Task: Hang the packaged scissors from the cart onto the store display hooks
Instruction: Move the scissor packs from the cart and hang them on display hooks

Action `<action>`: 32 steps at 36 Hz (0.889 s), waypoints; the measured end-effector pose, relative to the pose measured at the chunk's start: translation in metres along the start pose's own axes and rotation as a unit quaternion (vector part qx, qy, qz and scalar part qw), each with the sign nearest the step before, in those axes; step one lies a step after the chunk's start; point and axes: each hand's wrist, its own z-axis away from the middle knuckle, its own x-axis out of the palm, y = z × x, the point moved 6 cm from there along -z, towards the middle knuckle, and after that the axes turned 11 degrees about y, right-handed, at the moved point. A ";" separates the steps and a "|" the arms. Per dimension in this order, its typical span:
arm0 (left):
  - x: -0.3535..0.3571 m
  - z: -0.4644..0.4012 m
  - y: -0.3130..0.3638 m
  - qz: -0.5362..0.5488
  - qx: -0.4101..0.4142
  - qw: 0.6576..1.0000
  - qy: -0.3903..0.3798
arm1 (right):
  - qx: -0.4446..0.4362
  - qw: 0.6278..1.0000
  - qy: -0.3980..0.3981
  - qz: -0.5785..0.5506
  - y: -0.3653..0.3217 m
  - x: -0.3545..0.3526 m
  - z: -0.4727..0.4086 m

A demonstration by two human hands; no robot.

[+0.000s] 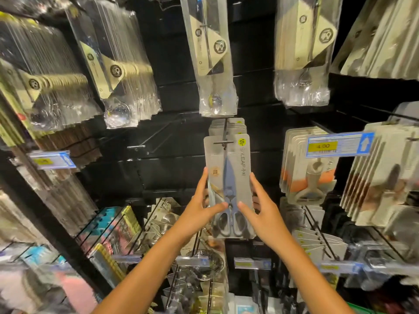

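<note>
Both arms raised; left hand and right hand pinching, thumbs forward.

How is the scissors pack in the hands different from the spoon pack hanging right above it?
The scissors pack has a grey card back; the spoon pack is a clear plastic bag with a beige label. The left hand and right hand hold the scissors pack by its sides; nobody touches the spoon pack. More packs hang behind the scissors pack. Both hang on black hooks.

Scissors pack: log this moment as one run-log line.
scissors pack: front of stack, at hook | left hand: grips left edge | right hand: grips right edge | hang slot seated: unclear
</note>
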 end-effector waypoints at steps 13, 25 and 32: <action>0.007 -0.041 -0.019 -0.001 -0.029 0.999 0.018 | 0.013 0.999 0.020 0.021 0.028 0.021 -0.039; -0.036 0.017 -0.069 -0.225 0.021 0.974 0.013 | 0.090 0.988 -0.023 0.120 0.065 0.031 0.016; -0.111 0.101 -0.109 -0.309 0.053 0.950 0.005 | -0.020 0.970 -0.174 0.171 0.020 0.105 0.067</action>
